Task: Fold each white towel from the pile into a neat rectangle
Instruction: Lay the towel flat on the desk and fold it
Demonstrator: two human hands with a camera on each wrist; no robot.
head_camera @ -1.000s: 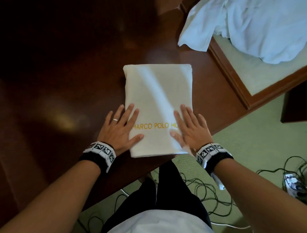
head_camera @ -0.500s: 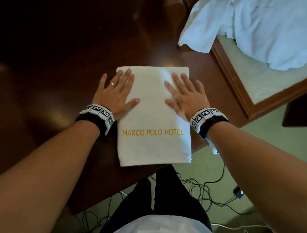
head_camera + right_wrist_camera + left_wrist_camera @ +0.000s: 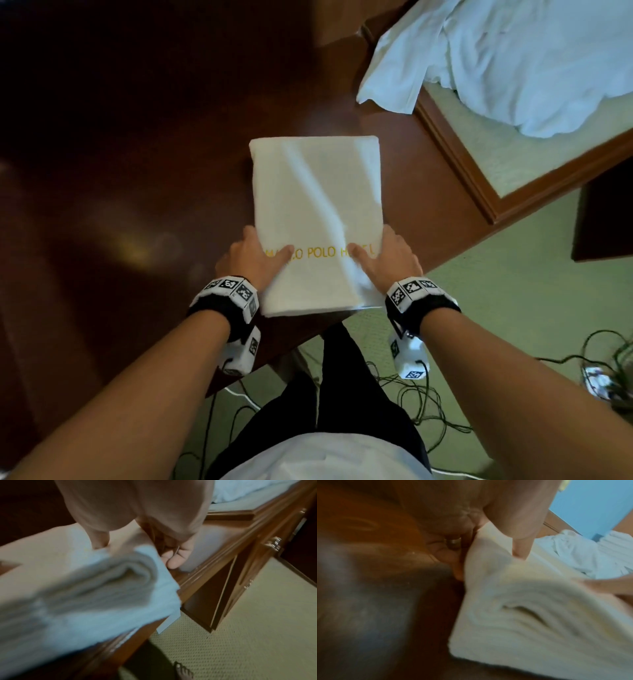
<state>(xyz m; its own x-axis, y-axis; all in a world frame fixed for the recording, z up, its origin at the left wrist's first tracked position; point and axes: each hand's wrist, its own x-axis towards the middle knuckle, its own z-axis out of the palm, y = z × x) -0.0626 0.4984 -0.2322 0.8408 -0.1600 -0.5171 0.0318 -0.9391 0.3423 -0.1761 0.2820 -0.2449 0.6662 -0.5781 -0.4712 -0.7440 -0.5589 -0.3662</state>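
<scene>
A folded white towel (image 3: 317, 205) with yellow "MARCO POLO HOTEL" lettering lies as a rectangle on the dark wooden table (image 3: 137, 154), its near end at the table's edge. My left hand (image 3: 255, 255) grips its left side, thumb on top and fingers tucked under the edge; the left wrist view shows that thumb pressing into the towel (image 3: 530, 615). My right hand (image 3: 385, 257) grips the right side the same way, and in the right wrist view its fingers curl under the towel (image 3: 85, 588). The pile of unfolded white towels (image 3: 513, 58) lies at the far right.
A framed, pale green surface (image 3: 507, 161) beside the table carries the pile. Green carpet (image 3: 513, 308) with tangled cables (image 3: 428, 404) lies below the table's near edge. A wooden cabinet with drawers (image 3: 248, 561) stands to the right. The person's bare foot (image 3: 183, 670) is on the carpet.
Both hands slid back from the far half of the towel to its near end. They went from lying flat on top to gripping the two side edges.
</scene>
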